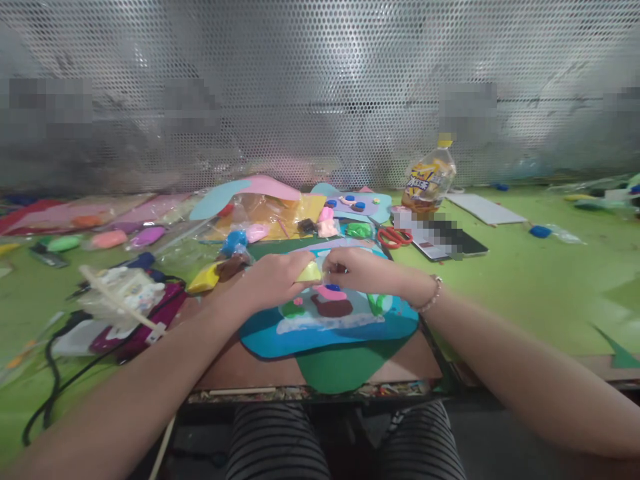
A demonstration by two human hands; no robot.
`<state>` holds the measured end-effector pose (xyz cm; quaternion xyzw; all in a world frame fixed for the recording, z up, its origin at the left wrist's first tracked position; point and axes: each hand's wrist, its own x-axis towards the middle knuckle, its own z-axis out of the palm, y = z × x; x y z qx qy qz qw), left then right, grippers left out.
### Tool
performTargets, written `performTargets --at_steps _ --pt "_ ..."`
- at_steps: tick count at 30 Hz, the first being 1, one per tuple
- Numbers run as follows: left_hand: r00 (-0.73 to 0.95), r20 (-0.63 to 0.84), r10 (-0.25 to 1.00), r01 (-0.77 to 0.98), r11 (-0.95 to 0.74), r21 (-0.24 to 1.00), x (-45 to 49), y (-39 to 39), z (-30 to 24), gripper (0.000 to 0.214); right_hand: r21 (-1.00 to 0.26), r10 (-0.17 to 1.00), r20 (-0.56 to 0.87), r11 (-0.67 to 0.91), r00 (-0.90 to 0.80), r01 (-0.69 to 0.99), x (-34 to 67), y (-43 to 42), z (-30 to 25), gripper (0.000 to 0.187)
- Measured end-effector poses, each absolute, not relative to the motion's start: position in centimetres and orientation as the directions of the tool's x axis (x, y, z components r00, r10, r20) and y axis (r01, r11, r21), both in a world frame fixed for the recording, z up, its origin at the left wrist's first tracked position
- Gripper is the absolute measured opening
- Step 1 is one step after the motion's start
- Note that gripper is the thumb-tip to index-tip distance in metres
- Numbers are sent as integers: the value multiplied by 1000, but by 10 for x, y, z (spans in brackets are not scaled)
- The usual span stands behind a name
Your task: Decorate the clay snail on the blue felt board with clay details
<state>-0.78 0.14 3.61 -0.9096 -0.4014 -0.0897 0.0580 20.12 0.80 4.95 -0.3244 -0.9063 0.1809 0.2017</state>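
A small pale yellow lump of modelling clay in what looks like clear plastic (311, 272) sits between the hands. Its long axis runs roughly crosswise, one end under the fingers of the left hand (280, 275), the other pointing at the right hand (363, 269). The left hand grips it between thumb and fingers; the right hand's fingers are curled inward close to its free end, and whether they hold anything I cannot tell.

Beneath both hands lies a wavy-edged blue card sheet (265, 341), its long axis also left to right. On it, just to the near side of the hands, is a flat dark-brown clay shape (335, 307), longer crosswise, with a white clay strip (330, 324) below it, nearly parallel. A bright yellow clay packet (204, 279) lies left of the left hand; red-handled metal scissors (395, 237) lie beyond the right hand.
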Motion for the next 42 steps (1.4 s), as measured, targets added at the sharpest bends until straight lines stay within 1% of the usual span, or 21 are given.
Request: performTargets --at_steps 4,8,10,12,14,17,19,22,25,27,29,31,33,34,35,37,40,42 --pt "651 227 724 741 -671 16 -8 1 37 44 -445 667 308 731 -679 517 200 8 48 6" --pt "602 257 756 763 -639 93 -6 -2 42 40 -422 668 495 744 -556 518 200 9 51 4" --pt "572 271 774 776 -618 127 -5 -3 44 37 -439 646 558 762 -520 475 201 9 51 4" --pt "569 262 779 775 -615 146 -6 -3 45 35 -454 616 566 788 -548 416 200 10 50 5" --pt "586 241 773 768 -625 140 -6 -2 44 34 -428 585 555 810 -591 401 199 9 48 8" --pt "601 240 763 761 -638 121 -6 -2 41 34 -335 578 519 815 -630 472 196 8 45 6" --pt "599 257 759 757 -641 128 -6 -1 40 33 -267 569 512 818 -644 510 196 7 44 9" --pt "605 298 738 728 -665 169 -6 -2 39 32 -195 528 508 840 -681 506 196 6 40 11" --pt "633 263 728 692 -684 231 -4 -3 38 32 -181 487 471 870 -736 459 195 6 34 9" --pt "647 232 726 676 -687 266 -4 -3 38 31 -210 479 487 876 -730 434 193 6 33 6" --pt "657 262 707 643 -707 295 -5 -3 40 29 -263 489 562 870 -667 417 194 8 35 4" --pt "638 349 687 610 -727 315 -7 -2 42 29 -351 536 651 840 -537 414 197 13 40 4" --pt "595 417 687 615 -723 314 -9 -1 45 29 -487 642 677 757 -359 436 203 19 46 6" --pt "570 435 697 633 -710 308 -10 0 46 29 -589 712 660 688 -240 424 207 23 48 8" --pt "547 440 712 658 -691 299 -11 1 47 29 -677 770 615 626 -169 386 211 26 50 10" --pt "510 412 755 727 -634 263 -11 3 47 29 -793 836 536 545 -114 272 215 32 52 12" --pt "438 358 825 847 -512 145 -12 8 45 31 -900 897 401 423 -186 102 214 35 49 16" --pt "379 340 861 904 -422 63 -15 12 44 37 -922 907 356 381 -226 75 209 34 46 18"
